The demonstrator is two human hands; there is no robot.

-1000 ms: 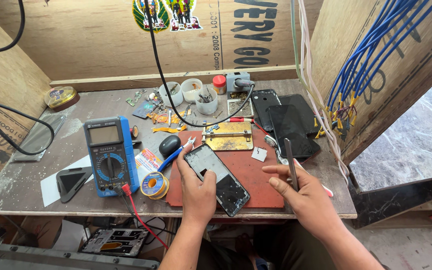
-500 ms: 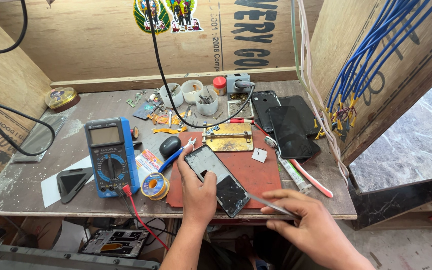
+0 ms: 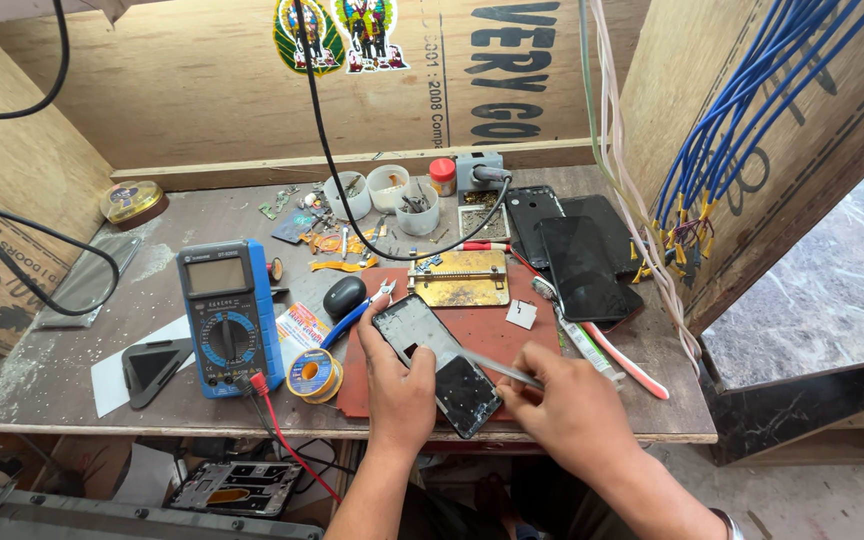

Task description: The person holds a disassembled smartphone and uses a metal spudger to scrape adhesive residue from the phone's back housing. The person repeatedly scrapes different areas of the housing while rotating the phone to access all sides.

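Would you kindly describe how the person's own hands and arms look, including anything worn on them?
Both forearms are bare, with no sleeves in view. The left hand wears no glove, ring or watch that shows. The right hand is also ungloved; near the bottom edge, something like a band sits on the right arm, too cut off to identify.

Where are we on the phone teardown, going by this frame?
Done: the phone lies on the red mat with its back off, insides showing. In hand: the left hand pins it down while the right hand works metal tweezers into the middle of the body. Left: it is not closed up, and no cover sits on it. Other phones lie aside, untouched.
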